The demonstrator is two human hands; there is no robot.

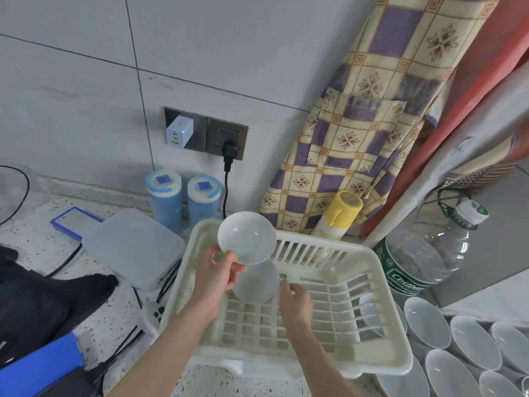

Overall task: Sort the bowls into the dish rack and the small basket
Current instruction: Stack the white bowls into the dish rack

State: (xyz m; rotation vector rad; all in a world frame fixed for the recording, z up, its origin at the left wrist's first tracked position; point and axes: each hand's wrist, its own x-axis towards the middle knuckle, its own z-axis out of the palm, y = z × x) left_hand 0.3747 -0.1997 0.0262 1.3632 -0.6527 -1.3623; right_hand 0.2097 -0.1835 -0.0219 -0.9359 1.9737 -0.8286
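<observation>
Looking down from the head camera, we see our left hand (219,277) pinching a white bowl (246,237) by its rim, tilted above the far-left corner of the cream dish rack (369,351). A second bowl (257,282) leans on edge just beneath it. Our right hand (294,299) hovers over the rack floor, blurred, fingers loose and holding nothing. More bowls (429,322) wait beside the rack on the right. We'd judge it best to lower ours on edge, nested against its neighbour, steadying with the free hand.
</observation>
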